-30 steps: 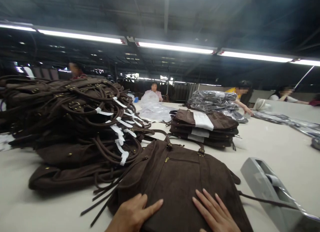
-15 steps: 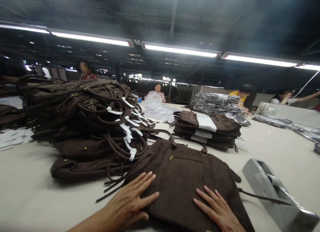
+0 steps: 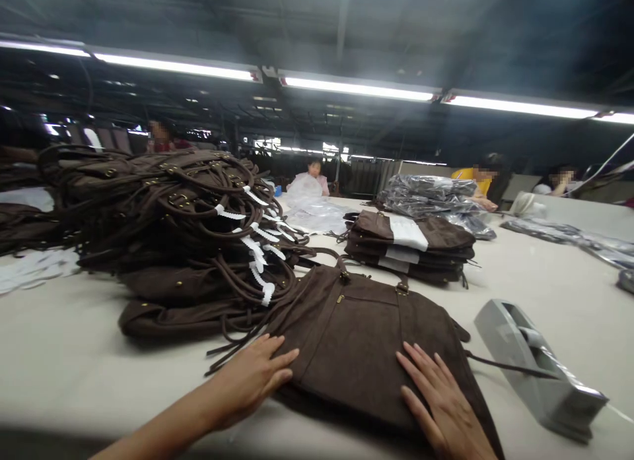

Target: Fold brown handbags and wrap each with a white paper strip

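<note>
A dark brown handbag (image 3: 356, 341) lies flat on the pale table in front of me, its handles pointing away and a small zip pocket near its top. My left hand (image 3: 252, 374) rests at the bag's left edge with fingers stretched out. On the lower right of the bag lies my right hand (image 3: 440, 397), palm down and fingers spread. A thin brown strap (image 3: 512, 365) runs from the bag's right side across a grey tape dispenser (image 3: 539, 374).
Left of the bag rises a tall heap of brown bags (image 3: 163, 229) with white strips on their handles. Behind it sit a short stack of wrapped bags (image 3: 411, 242), plastic-covered packs (image 3: 428, 195) and clear plastic (image 3: 317, 212). Several people work beyond the table (image 3: 535, 275).
My left hand has slid left and back toward the bag's edge. The right hand stays on the bag, shifted slightly. The view has moved a little; the person in yellow leans further into sight.
</note>
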Demonstrator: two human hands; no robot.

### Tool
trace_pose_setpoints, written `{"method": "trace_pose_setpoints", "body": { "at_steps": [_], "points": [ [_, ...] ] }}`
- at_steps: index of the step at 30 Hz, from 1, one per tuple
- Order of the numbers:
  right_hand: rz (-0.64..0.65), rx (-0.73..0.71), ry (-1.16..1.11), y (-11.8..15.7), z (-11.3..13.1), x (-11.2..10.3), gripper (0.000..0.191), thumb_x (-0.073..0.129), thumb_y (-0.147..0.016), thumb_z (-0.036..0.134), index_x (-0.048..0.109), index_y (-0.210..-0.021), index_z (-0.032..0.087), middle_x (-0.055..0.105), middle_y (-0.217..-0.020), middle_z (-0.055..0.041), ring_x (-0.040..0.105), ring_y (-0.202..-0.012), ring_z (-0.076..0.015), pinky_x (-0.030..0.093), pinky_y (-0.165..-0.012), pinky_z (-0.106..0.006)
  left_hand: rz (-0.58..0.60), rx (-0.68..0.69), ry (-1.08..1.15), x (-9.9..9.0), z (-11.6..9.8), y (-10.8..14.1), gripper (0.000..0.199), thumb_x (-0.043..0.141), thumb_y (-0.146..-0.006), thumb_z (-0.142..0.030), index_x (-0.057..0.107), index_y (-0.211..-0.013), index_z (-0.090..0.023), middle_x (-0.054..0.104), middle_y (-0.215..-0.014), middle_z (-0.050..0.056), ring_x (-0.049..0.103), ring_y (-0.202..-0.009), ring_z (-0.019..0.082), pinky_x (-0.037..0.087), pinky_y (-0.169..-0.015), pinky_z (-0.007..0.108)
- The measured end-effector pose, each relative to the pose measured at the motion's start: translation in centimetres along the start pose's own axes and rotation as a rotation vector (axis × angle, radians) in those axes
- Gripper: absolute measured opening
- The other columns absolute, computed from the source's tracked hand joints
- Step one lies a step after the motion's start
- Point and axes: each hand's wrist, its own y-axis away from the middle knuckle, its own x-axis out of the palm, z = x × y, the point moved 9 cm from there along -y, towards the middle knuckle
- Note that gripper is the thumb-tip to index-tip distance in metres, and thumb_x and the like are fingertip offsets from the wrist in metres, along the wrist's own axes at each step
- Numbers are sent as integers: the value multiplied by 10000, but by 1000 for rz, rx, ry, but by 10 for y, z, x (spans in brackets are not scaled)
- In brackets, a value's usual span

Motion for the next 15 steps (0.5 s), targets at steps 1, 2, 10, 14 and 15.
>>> {"method": "trace_pose_setpoints", "body": {
  "at_steps": [1,2,10,14,15],
  "points": [
    [34,12,-16,-2,1,-1,526,458,-948,431,380,-1456,320,376,-1519,-27,371,-1385,-281,317,-1130,-556,63,12,-2,-5,-2,-11,395,367,-973,-414,687,-1155,-270,718,-1101,108,667,-1038,256,488,-897,362],
    [72,24,-40,-3,3,-2,498,438,-958,431,403,-1442,322,378,-1519,-23,362,-1391,-268,304,-1139,-547,132,14,-19,-9,-3,-24,448,341,-979,-418,747,-982,-229,746,-913,113,701,-890,244,499,-798,326],
    [222,89,-190,-15,4,-15,478,382,-979,440,453,-1416,260,396,-1511,-47,307,-1420,-223,235,-1176,-488,112,380,196,10,-65,-118,412,373,-965,-449,663,-843,-183,654,-817,71,624,-780,189,453,-750,285],
    [231,109,-139,-17,12,-20,471,385,-984,436,499,-1379,208,431,-1488,-69,339,-1403,-237,258,-1162,-495,-17,416,580,25,-77,-116,354,406,-963,-395,629,-1149,-193,612,-1168,99,551,-1123,198,390,-1023,319],
    [213,131,-110,-19,16,-22,454,386,-986,420,530,-1351,191,462,-1464,-79,365,-1388,-248,270,-1153,-506,-24,387,621,30,-74,-114,367,404,-966,-383,614,-1201,-195,597,-1226,104,530,-1174,202,371,-1057,336]
  ]
}}
